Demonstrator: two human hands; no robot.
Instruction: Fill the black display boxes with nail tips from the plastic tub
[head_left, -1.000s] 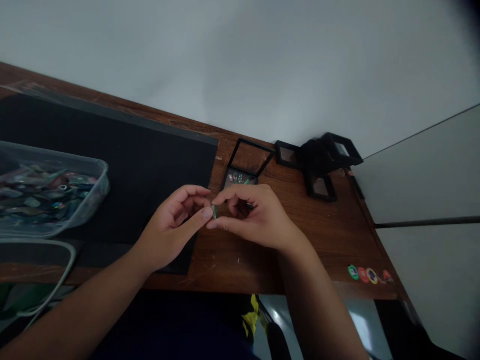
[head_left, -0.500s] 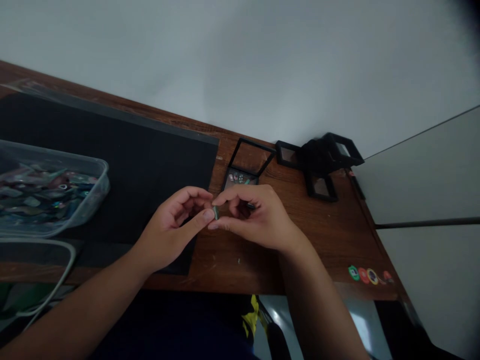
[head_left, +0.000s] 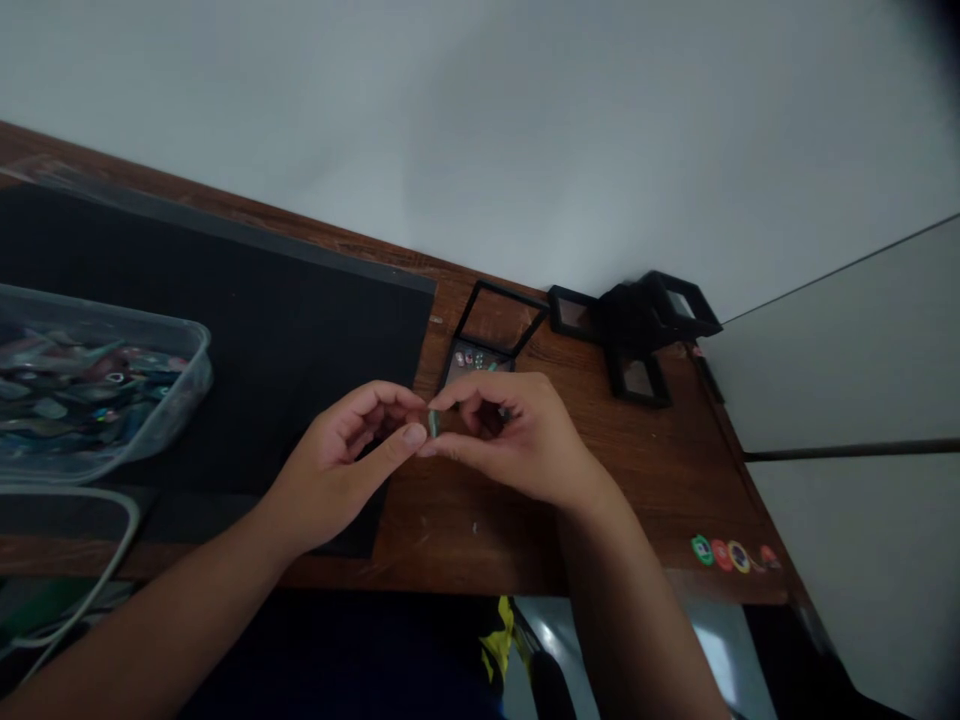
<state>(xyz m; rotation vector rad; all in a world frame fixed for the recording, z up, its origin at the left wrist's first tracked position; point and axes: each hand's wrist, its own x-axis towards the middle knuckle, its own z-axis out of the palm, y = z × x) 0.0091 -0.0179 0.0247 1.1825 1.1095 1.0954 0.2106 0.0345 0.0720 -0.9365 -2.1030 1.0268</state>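
Small green piece [head_left: 433, 425]: standing upright; right hand [head_left: 517, 440] is pinching its ends between thumb and forefinger; left hand [head_left: 341, 468] is sitting alongside, hold unclear.

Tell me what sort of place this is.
Probably a desk or small workbench indoors: a brown wood-look tabletop against a pale wall, with a clear plastic tub of assorted small pieces and an open black case holding little items.

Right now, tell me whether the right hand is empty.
No, the right hand pinches a small green piece between thumb and forefinger.
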